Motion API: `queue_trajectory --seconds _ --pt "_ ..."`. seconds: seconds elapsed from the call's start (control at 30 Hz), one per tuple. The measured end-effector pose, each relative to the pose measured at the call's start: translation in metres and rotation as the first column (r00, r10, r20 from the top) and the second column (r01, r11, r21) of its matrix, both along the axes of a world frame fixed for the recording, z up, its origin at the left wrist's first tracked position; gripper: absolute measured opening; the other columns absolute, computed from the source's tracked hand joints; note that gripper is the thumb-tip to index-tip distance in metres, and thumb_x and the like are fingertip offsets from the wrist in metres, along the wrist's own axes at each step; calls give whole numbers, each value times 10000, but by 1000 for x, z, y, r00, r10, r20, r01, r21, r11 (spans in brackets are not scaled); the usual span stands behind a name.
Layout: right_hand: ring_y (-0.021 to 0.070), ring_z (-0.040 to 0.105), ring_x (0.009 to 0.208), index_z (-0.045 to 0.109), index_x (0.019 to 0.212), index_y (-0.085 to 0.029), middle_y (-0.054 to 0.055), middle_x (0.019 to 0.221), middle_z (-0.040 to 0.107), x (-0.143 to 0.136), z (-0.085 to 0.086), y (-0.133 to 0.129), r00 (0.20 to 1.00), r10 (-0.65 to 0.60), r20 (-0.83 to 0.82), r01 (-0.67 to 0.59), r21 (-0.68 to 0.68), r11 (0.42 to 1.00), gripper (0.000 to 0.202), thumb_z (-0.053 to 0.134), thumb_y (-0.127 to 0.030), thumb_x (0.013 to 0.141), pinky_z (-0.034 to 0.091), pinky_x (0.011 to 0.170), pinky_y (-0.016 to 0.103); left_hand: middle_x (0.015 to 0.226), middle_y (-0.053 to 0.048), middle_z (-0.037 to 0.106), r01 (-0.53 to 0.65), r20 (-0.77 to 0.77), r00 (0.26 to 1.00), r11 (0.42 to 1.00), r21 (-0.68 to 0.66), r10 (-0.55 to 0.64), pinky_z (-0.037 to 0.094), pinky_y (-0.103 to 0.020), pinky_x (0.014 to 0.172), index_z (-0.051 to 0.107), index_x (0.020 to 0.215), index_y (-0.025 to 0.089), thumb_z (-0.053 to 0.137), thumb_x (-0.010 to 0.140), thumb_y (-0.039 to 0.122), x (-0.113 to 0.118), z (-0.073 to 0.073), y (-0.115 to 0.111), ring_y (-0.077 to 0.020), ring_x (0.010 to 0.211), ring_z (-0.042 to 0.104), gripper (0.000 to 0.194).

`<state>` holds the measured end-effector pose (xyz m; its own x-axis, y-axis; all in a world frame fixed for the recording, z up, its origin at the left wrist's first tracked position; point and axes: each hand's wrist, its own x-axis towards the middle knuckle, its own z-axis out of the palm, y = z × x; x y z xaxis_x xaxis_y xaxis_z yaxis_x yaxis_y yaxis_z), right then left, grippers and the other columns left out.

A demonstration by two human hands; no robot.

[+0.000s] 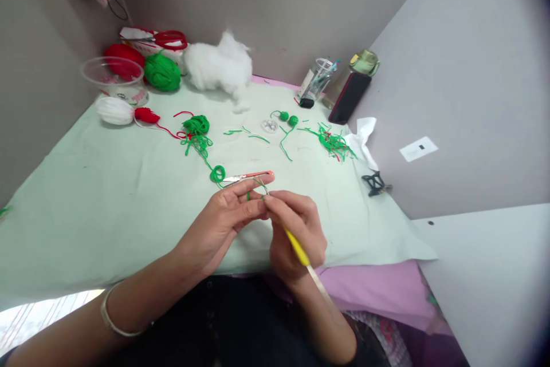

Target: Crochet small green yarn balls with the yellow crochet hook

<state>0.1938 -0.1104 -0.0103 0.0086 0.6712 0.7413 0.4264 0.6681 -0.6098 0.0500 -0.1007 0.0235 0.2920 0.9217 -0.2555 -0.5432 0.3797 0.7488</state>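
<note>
Green yarn (217, 173) runs from a small loop on the cloth up to my left hand (234, 209), whose thumb and fingers pinch it, with a strand around a finger. My right hand (298, 229) is closed around a crochet hook with a yellow grip (297, 248). The hook's metal tip meets the green strand at my left fingertips. Any worked piece there is too small to make out. Just beyond my left fingers lies a small orange-handled blade or snips (249, 176), flat on the cloth.
Behind are a green yarn ball (162, 72), white stuffing (219, 64), a clear tub (124, 95) and red scissors (169, 40). Yarn scraps (333, 142), a phone (350, 98), a cup of tools (317, 81) and a black clip (375, 184) stand or lie to the right.
</note>
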Motion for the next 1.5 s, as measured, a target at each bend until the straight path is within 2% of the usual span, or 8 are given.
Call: queue_trajectory --seconds 0.23,0.43,0.6,0.83,1.03,1.27,1.4,1.5 --pt "134 669 628 771 994 -225 25 840 726 11 22 9 836 136 -531 -269 -182 946 180 593 -233 1014 569 577 296 1404 -69 688 45 3 999 999 2 -45 546 -257 871 842 1103 228 752 863 190 -9 4 6 -127 920 634 259" --pt "170 691 792 766 1039 -249 56 987 777 7 19 10 864 220 -453 -346 -215 913 162 607 -268 1015 592 673 332 1301 -78 745 0 -172 985 992 129 23 532 -367 1000 824 1142 249 827 808 228 -4 5 2 -201 1015 689 334" --pt "153 673 724 758 1037 -240 55 961 790 6 16 11 852 183 -490 -346 -265 900 165 602 -291 1021 586 684 332 1232 -78 747 -23 -174 983 987 160 52 512 -383 1037 786 1223 267 799 857 253 -7 2 0 -239 1139 672 367" --pt "130 687 611 700 980 -225 42 880 804 8 16 16 773 188 -605 -410 -251 877 163 597 -345 1023 599 602 287 1072 -31 724 -15 -195 980 985 174 49 507 -292 915 809 1189 292 788 882 261 -9 2 0 -146 914 612 309" --pt "148 729 712 704 1038 -228 47 958 798 10 21 7 855 178 -487 -329 -243 913 192 518 -269 1062 622 668 319 940 -14 698 -41 -246 964 974 225 98 523 -272 869 818 1163 303 800 876 285 -11 -1 0 -160 919 635 288" --pt "206 758 936 707 1172 -228 78 1042 791 13 21 -2 984 174 -40 -174 -6 985 282 526 -88 1006 645 773 366 904 -2 703 -74 -373 908 950 304 191 556 -240 841 815 1144 269 821 856 292 -8 1 1 -148 892 668 289" --pt "251 760 1028 701 1221 -214 132 1146 783 11 11 -5 977 12 213 -46 152 987 369 611 -15 924 660 788 373 825 19 674 -93 -351 916 955 281 192 560 -229 836 804 1115 252 834 843 296 -6 3 2 -132 837 663 277" --pt "256 758 1031 698 1227 -200 150 1160 780 6 7 -6 967 -51 250 -7 225 974 389 614 8 908 663 786 374 822 26 662 -122 -348 910 947 296 226 561 -228 847 799 1045 244 827 845 266 -6 3 2 -124 827 660 203"
